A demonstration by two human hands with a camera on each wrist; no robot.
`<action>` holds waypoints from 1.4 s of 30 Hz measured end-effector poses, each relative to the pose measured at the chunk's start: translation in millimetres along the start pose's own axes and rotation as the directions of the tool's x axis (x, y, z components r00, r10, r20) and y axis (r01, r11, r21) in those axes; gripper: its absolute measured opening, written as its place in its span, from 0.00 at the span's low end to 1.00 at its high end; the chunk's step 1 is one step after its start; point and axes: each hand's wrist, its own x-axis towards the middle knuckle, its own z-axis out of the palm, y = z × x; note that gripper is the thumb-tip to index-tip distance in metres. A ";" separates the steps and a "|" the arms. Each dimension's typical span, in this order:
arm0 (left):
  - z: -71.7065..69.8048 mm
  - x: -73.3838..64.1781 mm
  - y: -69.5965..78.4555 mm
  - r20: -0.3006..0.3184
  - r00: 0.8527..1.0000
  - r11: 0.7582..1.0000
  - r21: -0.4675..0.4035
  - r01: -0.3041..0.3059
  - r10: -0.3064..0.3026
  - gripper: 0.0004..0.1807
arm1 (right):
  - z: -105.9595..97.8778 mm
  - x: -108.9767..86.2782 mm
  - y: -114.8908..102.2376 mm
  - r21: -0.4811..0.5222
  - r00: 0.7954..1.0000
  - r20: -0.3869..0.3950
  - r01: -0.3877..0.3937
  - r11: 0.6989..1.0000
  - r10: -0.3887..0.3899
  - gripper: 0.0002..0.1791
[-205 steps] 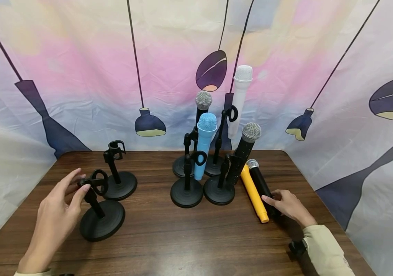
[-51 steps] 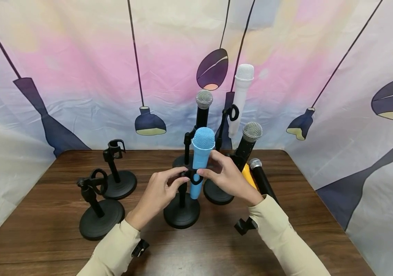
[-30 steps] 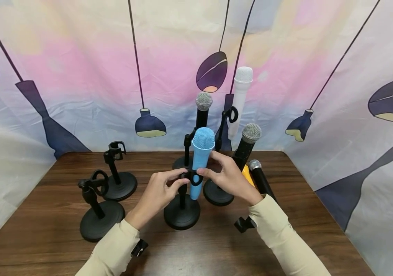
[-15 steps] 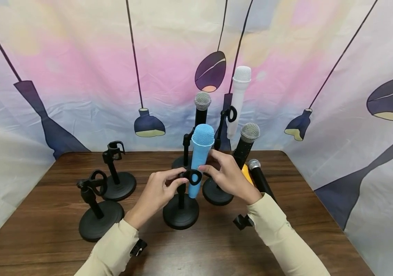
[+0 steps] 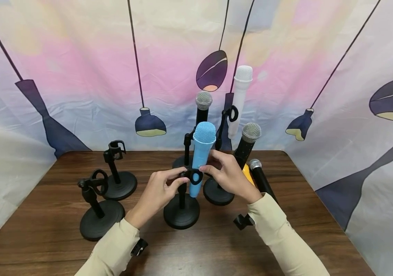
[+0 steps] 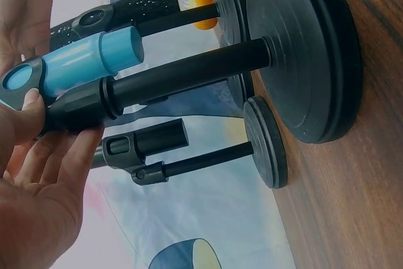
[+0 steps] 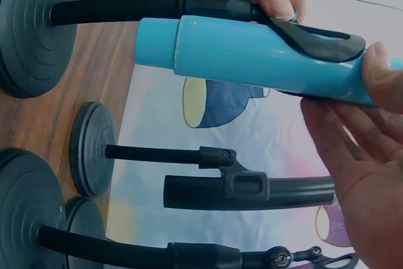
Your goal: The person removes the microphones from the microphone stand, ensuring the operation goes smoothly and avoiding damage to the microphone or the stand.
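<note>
A light blue microphone (image 5: pixel 201 151) leans slightly in the ring clip of a black desk stand (image 5: pixel 181 214) at the table's middle. My left hand (image 5: pixel 158 191) pinches the stand's joint just beside the clip between thumb and fingers. On the microphone's far right side, my right hand (image 5: pixel 229 176) holds the body above the clip, its thumb near the ring. From the right wrist, the clip wraps round the blue body (image 7: pixel 233 51), and the lower end sticks out beneath it. The left wrist view shows the stand's post (image 6: pixel 189 74) running to its round base.
Two stands with vacant clips, one nearer (image 5: pixel 101 218) and one behind (image 5: pixel 120 184), are at left. Behind my hands stand a silver-headed black microphone (image 5: pixel 203 101), a white one (image 5: pixel 240 96) and a speckled black one (image 5: pixel 248 140). Yellow (image 5: pixel 247 174) and black (image 5: pixel 262 178) microphones lie right.
Both hands have come to the blue microphone from the left stand and the lying black microphone. Its stand now sits nearer me. Over the last second the microphone has risen slightly in the clip.
</note>
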 end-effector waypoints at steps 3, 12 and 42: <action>-0.2 0.4 0.5 0.003 1.000 1.000 -0.005 0.002 -0.002 0.19 | -1.2 -0.7 -1.2 -0.007 1.000 0.014 -0.004 1.000 0.004 0.10; -0.5 1.1 1.3 0.004 1.000 1.000 -0.013 -0.002 0.002 0.18 | -1.9 0.0 4.7 0.205 0.996 0.065 -0.070 0.976 0.057 0.20; -0.8 -1.0 2.6 0.011 1.000 1.000 0.001 0.010 -0.010 0.19 | -1.7 0.5 1.8 0.170 0.997 0.066 -0.050 0.984 0.040 0.26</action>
